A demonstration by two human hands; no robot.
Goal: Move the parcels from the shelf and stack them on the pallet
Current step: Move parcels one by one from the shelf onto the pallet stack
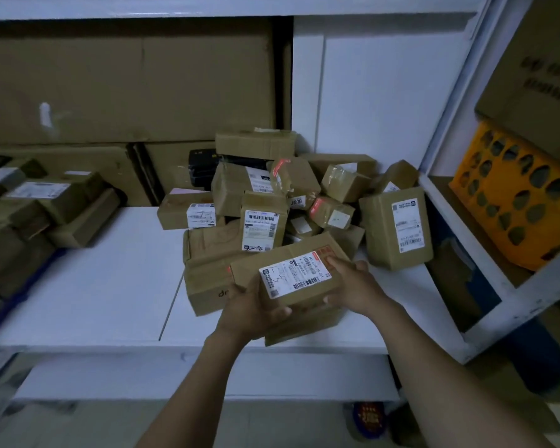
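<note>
Gripping one brown cardboard parcel (291, 276) in both hands, low over the front of the white shelf (110, 286), at the near edge of the parcel pile (265, 195). Cannot tell whether it touches the flat carton (207, 286) beneath.

Holding with left hand (253, 312) at the near left corner, fingers (238, 291) curled round the far side, thumb across the front face. Clamping with right hand (353, 286) on the right end, fingers (335, 261) over the top edge by a red sticker, thumb on the near side.

Reading the held parcel's white shipping label: barcode, handwritten mark like "3", digits "00 015"; rest too small. Letters "dr" printed on the flat carton.

Noting in the pile: upright labelled box (264, 221) with barcodes, print blurred; small white tag (296, 202) reading "J018"; tall box (396, 231) at the right standing on end, white label with barcode, text unreadable; black item (204, 169) behind.

Also seeing more labelled parcels at the left (29, 205), big plain cartons (126, 85) along the back, an orange perforated crate (511, 195) in the right-hand rack, and a large carton (537, 69) above it with dark blurred print.
</note>
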